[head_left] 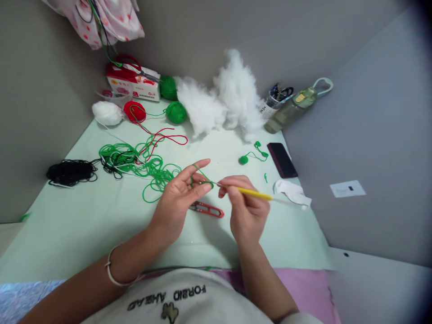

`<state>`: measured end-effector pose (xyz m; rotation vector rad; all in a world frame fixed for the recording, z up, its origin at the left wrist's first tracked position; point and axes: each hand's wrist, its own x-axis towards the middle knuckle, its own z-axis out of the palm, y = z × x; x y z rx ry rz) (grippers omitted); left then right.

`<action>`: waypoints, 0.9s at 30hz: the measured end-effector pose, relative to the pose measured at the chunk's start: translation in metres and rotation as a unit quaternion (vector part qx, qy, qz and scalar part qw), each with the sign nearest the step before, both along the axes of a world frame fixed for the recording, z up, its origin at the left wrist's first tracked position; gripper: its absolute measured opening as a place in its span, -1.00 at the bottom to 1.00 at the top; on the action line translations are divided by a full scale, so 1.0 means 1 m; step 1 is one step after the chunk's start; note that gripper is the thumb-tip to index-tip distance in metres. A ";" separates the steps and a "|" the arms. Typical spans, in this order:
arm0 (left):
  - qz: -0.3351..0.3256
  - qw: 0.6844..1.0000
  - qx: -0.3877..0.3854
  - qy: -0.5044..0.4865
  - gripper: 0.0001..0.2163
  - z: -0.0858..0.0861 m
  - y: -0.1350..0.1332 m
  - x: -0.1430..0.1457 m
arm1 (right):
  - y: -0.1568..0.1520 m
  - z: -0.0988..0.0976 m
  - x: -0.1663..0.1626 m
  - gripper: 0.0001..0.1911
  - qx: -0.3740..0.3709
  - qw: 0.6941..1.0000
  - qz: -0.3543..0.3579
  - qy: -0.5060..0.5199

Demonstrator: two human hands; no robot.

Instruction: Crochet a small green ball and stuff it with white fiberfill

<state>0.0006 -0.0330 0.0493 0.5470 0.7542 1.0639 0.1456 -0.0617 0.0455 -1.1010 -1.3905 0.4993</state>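
My right hand grips a crochet hook by its yellow handle, the metal tip pointing left. At that tip, my left hand pinches a small bit of green yarn between thumb and fingers. A green strand runs up over the raised index finger. Just below the hands lies a pair of red thread snips, partly covered by my left hand. To the left of my left hand, loose green yarn spreads over the table in loops.
Black yarn, a white ball and a red ball sit left. White stuffing is heaped at the back. A bottle, a phone and small green crocheted pieces lie right. Grey walls enclose the table.
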 end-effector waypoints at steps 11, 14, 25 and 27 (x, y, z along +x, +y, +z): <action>-0.019 0.999 0.023 0.012 -0.51 -0.001 0.000 -0.001 | 0.000 0.001 -0.003 -0.81 -0.055 0.993 0.029 0.101; -0.044 0.998 0.028 0.023 -0.50 0.000 -0.006 0.002 | 0.000 -0.001 -0.006 -0.83 -0.058 0.995 0.015 0.081; -0.047 0.997 0.033 0.042 -0.60 0.000 -0.005 -0.004 | 0.003 0.000 0.004 -0.83 -0.126 0.954 0.072 0.262; -0.046 0.997 0.037 0.052 -0.63 0.000 -0.004 -0.005 | 0.002 0.001 0.005 -0.82 -0.115 0.960 0.075 0.243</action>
